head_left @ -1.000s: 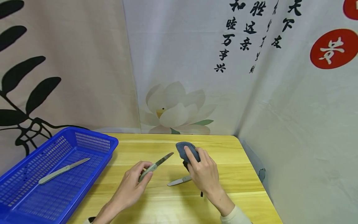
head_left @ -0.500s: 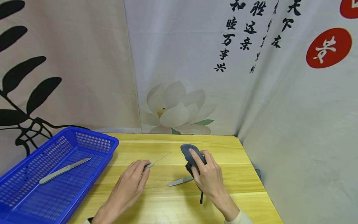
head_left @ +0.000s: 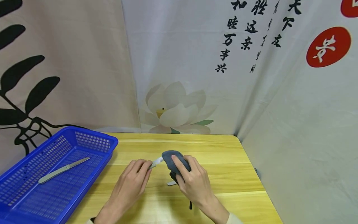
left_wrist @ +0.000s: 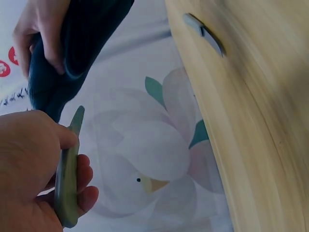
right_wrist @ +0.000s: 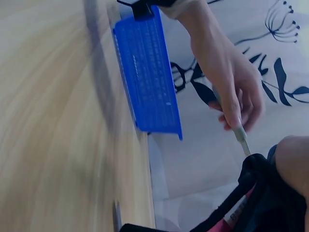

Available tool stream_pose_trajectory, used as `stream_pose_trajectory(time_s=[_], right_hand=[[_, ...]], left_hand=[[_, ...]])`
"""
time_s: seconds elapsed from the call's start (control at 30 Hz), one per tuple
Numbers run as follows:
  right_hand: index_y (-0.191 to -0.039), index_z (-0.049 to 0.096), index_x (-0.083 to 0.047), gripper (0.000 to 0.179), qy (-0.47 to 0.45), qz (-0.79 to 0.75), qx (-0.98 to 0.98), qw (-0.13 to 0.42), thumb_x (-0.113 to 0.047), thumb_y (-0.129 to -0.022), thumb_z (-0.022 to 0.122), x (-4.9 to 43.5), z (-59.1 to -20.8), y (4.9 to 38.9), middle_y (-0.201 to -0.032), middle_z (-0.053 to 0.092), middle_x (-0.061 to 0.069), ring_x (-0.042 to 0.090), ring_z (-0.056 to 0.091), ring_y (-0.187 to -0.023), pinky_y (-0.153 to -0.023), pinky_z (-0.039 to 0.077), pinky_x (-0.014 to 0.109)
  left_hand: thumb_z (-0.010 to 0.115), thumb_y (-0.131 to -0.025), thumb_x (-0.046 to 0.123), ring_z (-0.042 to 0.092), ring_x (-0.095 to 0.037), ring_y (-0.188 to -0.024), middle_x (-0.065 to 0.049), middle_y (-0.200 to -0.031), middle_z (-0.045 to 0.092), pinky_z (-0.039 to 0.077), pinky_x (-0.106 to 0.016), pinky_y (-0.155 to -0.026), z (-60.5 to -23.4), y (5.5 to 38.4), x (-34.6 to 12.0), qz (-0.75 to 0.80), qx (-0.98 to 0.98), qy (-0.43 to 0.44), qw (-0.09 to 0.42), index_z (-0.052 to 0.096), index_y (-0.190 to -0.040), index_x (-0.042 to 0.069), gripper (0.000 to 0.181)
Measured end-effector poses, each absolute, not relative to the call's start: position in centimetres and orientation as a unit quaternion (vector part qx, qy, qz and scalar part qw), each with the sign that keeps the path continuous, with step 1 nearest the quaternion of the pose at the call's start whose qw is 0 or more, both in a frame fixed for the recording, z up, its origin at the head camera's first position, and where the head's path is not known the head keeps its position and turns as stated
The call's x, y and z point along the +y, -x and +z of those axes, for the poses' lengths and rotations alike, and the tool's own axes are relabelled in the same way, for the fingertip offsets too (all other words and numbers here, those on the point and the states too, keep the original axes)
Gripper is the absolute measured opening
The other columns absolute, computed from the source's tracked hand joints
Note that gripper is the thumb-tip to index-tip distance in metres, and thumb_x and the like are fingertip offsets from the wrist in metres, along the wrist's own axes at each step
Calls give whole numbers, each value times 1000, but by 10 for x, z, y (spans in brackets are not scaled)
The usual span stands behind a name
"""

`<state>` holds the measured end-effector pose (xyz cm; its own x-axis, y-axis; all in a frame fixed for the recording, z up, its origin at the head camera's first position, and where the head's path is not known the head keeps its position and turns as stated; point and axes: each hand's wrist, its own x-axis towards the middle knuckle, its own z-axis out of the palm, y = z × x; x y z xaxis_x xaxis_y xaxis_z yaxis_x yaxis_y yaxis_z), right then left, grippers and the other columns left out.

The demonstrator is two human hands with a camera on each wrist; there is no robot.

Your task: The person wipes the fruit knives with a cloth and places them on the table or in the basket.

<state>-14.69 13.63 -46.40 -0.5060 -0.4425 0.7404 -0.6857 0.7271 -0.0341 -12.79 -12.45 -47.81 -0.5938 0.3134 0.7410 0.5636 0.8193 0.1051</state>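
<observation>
My left hand [head_left: 130, 182] grips a small knife [head_left: 155, 162] by its pale green handle, the blade angled up to the right. A blue-grey cloth [head_left: 174, 160] is held in my right hand [head_left: 197, 185], index finger laid along it. The cloth's left edge covers the outer part of the blade in the head view. In the right wrist view the knife [right_wrist: 240, 134] points at the dark cloth [right_wrist: 260, 193]. A second knife [head_left: 172, 183] lies on the table below, mostly hidden by the cloth and right hand; its handle and blade show in the left wrist view [left_wrist: 205, 34].
A blue mesh basket [head_left: 110, 141] stands at the left of the wooden table [head_left: 223, 152]. Inside it lies another green-handled knife [head_left: 62, 170]. Printed curtains [head_left: 181, 62] hang behind the table and along its right side. A black strap [head_left: 190, 205] dangles below the right hand.
My right hand has brought the cloth left onto the blade, after shifting slightly right. The left hand has turned the knife, and the cloth now covers more of the table knife.
</observation>
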Motion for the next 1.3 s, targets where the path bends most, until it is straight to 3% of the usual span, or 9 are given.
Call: stream_pose_trajectory(time_s=[0.1,0.3,0.43,0.5,0.53,0.67,0.87,1.3], right_hand=[[-149,72,-18,72,-339,151,-853,367,-11,-82,96,127,-465,144,-117,72,14,23,74,-94,-71,68,35],[-147,73,-18,74,-339,123,-862,357,-14,-79,101,113,-464,140,-114,72,12,19,72,-91,-70,67,30],[-148,72,-17,76,-341,104,-869,344,-17,-79,102,108,-463,137,-113,71,11,17,70,-88,-68,65,26],[-148,72,-16,76,-339,97,-871,342,-17,-79,102,106,-463,136,-112,71,11,16,69,-87,-67,64,25],[-148,72,-16,76,-337,94,-871,344,-17,-79,102,106,-463,135,-111,71,11,16,69,-86,-67,63,25],[-147,72,-15,76,-329,82,-867,364,-18,-78,103,107,-464,137,-110,72,12,18,69,-85,-65,63,25],[-145,73,-14,72,-318,80,-859,393,-15,-78,101,114,-466,145,-109,72,14,21,70,-84,-63,64,28],[-147,73,-13,71,-280,93,-868,399,-9,-81,95,146,-473,166,-109,70,17,26,69,-85,-64,66,35]], left_hand=[[32,-125,33,68,-19,-87,-9,-106,76,62,-32,-70,-477,128,-122,-153,-873,251,389,74,-122,6,51],[28,-125,27,71,-25,-89,-13,-109,76,65,-38,-73,-479,126,-122,-139,-865,268,402,75,-124,5,52],[54,-115,2,73,-29,-95,-16,-112,75,66,-44,-79,-480,124,-124,-145,-862,282,396,75,-127,3,24],[55,-114,0,73,-30,-95,-16,-112,75,66,-45,-79,-480,124,-124,-150,-857,285,402,76,-127,3,25],[55,-114,0,73,-30,-95,-16,-112,75,66,-45,-79,-480,125,-123,-153,-854,285,408,76,-127,3,25],[30,-125,20,73,-28,-93,-13,-108,75,66,-42,-77,-478,126,-120,-159,-841,280,435,79,-126,4,51],[35,-125,25,72,-26,-90,-12,-106,75,66,-40,-74,-477,127,-117,-170,-832,274,452,80,-123,5,50],[39,-125,30,72,-24,-89,-10,-104,76,67,-39,-76,-481,127,-118,-174,-835,269,448,81,-122,6,48]])
